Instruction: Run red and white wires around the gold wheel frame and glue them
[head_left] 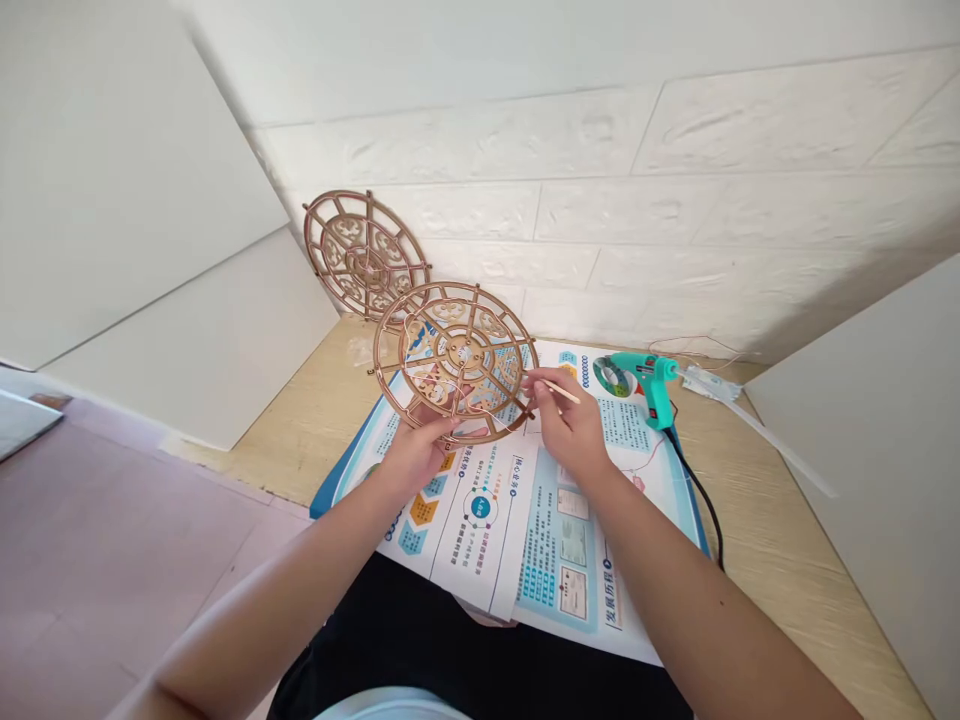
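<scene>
My left hand [420, 445] grips the near rim of a round wooden lattice wheel [454, 358], holding it tilted above a printed instruction sheet [517, 520]. Thin pale wire runs across the wheel's spokes. My right hand [566, 415] is pinched on a thin wooden stick [559, 391] at the wheel's right edge. A second wooden wheel [360, 252] leans upright against the white brick wall behind.
A teal glue gun [649, 380] stands on the sheet's right side, its black cord [701, 495] trailing toward me. A clear glue stick and plastic bag [742, 405] lie right of it. White panels flank the wooden floor [757, 520] on both sides.
</scene>
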